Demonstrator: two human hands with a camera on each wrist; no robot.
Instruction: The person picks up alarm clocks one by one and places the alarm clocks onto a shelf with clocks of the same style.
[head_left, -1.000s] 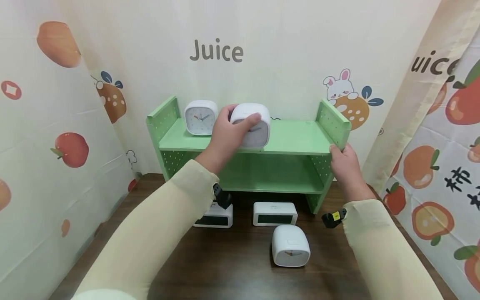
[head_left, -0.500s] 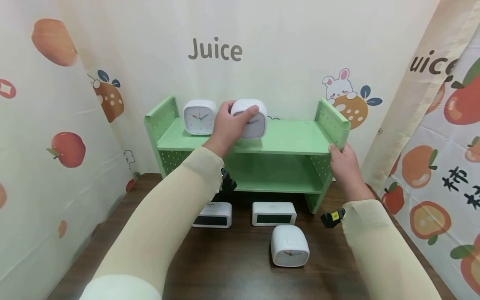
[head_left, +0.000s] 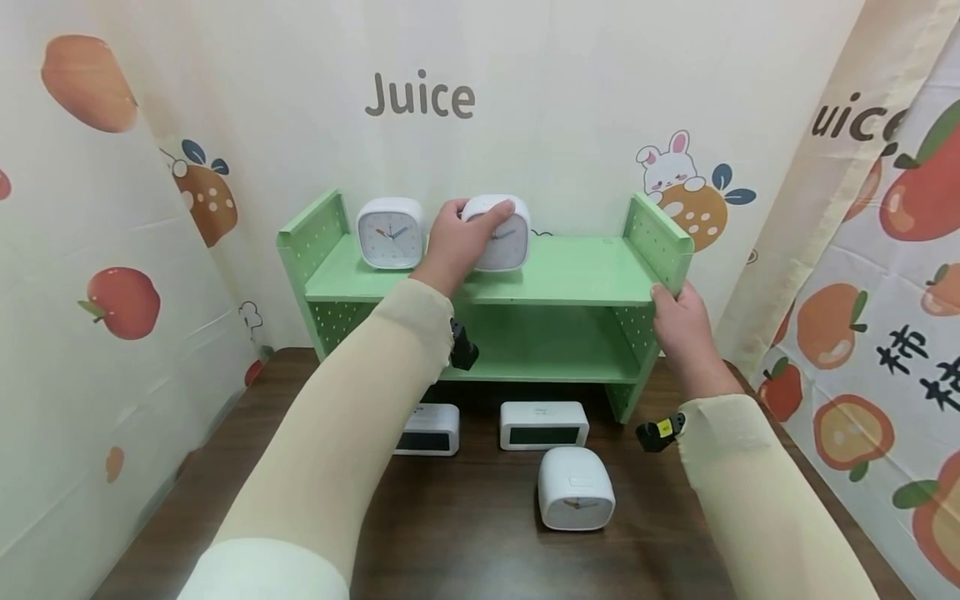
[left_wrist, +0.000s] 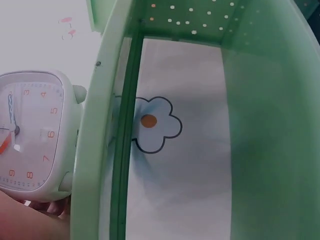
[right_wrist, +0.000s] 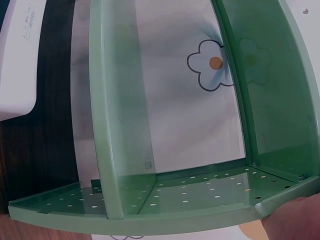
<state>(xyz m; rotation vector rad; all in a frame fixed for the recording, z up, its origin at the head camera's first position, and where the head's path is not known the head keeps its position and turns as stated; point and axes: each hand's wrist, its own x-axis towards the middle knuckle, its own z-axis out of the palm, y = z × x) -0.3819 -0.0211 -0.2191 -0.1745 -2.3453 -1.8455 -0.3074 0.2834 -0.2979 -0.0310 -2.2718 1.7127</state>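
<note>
My left hand [head_left: 457,244] grips a white alarm clock [head_left: 510,243] by its left side, thumb across the front of its dial. In the left wrist view the held alarm clock's dial [left_wrist: 30,130] faces the camera, its feet close to the edge of the green shelf's top board [left_wrist: 92,150]. A matching alarm clock [head_left: 391,235] stands upright on the top board, left of my hand. At the right end, my right hand [head_left: 684,329] holds the green shelf's side panel [head_left: 666,246] by its front edge. In the right wrist view only part of that hand [right_wrist: 295,220] shows.
Under the shelf stand two white digital clocks [head_left: 543,426], the left digital clock [head_left: 427,430] partly behind my left sleeve. A third rounded alarm clock [head_left: 576,490] sits in front of them on the brown table [head_left: 480,550]. Printed curtains [head_left: 540,125] enclose the back and sides.
My left hand has carried the alarm clock slightly back and up, then down close over the top board. The right hand keeps its hold on the side panel. The head view has shifted slightly.
</note>
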